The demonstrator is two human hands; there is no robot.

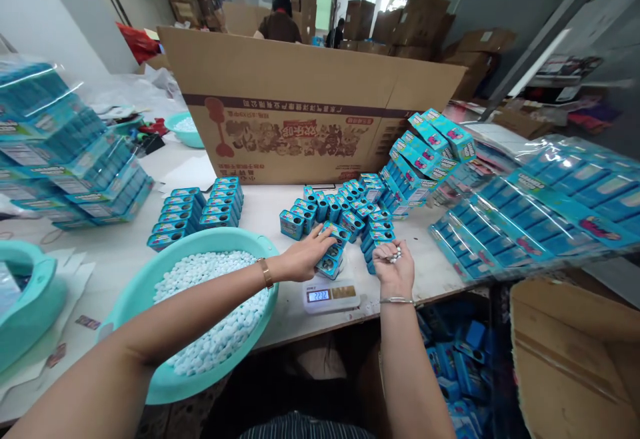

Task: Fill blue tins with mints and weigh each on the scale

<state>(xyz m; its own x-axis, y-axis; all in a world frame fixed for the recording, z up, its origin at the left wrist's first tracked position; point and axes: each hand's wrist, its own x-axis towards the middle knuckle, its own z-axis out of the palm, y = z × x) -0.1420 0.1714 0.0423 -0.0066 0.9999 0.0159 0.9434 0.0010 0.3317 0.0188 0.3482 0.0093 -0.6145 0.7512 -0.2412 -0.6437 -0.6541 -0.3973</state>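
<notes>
My left hand (306, 256) lies with its fingers stretched over a short row of small blue boxes (331, 264) with round openings, touching their tops. Cupped palm up, my right hand (395, 269) holds several small white candies (395, 255), beside another row of blue boxes (379, 234). Just below my left hand is a white digital scale (345, 297) with a lit display. Beneath my left forearm sits a turquoise basin (270, 292) full of pale white-blue candies (210, 271).
A large cardboard box (300, 92) stands across the table's back. Wrapped blue packs are stacked at left (75, 152) and right (550, 212). More blue boxes (220, 204) stand behind the basin. An open carton (575, 359) is at lower right. People are in the background.
</notes>
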